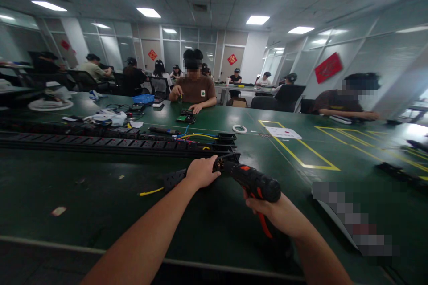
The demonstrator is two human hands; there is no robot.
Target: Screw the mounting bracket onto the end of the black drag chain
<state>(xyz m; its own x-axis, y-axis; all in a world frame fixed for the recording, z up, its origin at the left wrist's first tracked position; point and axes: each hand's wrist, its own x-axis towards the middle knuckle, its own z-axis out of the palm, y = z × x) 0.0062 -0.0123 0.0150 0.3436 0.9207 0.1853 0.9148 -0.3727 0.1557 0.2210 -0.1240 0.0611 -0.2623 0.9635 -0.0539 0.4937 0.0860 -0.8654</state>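
My right hand (276, 211) is wrapped round the handle of a black and orange cordless drill (252, 179), its nose pointing left and away from me. Close to the drill's tip, my left hand (202, 171) is closed on a black power strip piece (173, 180) with socket holes, and its fingers partly cover it. A yellow wire (151, 192) sticks out of the piece to the left. Where the drill tip meets the work is too dark to make out. Just beyond lie long black power strips (100, 144), with blue and yellow wires (197, 136) at their right ends.
Across the green table (267, 147), a person (194, 87) works on a green circuit board (183, 118). A white tape roll (239, 129), a paper sheet (283, 132), a blue basket (143, 99) and plastic bags (110, 118) lie around. Another person (347, 98) sits at right.
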